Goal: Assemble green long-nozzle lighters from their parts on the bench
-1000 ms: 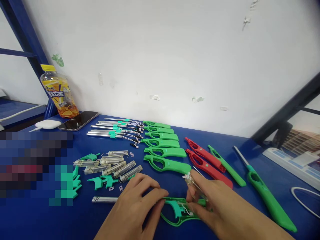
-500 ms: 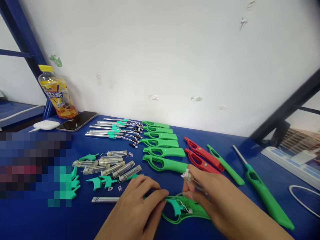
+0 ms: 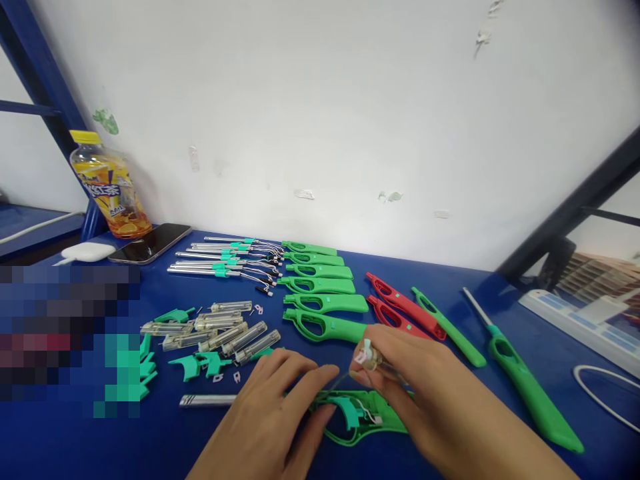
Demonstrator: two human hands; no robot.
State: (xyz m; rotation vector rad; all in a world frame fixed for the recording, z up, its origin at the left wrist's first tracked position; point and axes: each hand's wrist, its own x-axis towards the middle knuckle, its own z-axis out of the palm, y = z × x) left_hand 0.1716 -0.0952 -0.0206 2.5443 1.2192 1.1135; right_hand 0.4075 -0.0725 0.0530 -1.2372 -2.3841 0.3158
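My left hand [image 3: 283, 407] grips the front end of an open green lighter shell [image 3: 375, 413] lying on the blue table, thumb and fingers at its edge. A metal tube [image 3: 207, 400] sticks out to the left of that hand. Inside the shell sit a teal trigger [image 3: 350, 411] and white wires. Above the shell, my right hand [image 3: 400, 380] pinches a clear fuel tank [image 3: 373, 358] with a small pale clip at its tip. A thin clear strand runs between the tank's end and my left fingertips.
Clear tanks [image 3: 253, 345], teal triggers [image 3: 215, 363] and wired tubes [image 3: 215, 270] lie at left. Green shells [image 3: 325, 303] and red shells [image 3: 407, 310] are behind my hands. An assembled green lighter [image 3: 535, 390], power strip [image 3: 590, 327], phone [image 3: 150, 243] and bottle [image 3: 113, 187] stand around.
My right hand has moved slightly left and tilted the tank, so its tip shows more. My left thumb and index finger have spread a little at the shell's edge.
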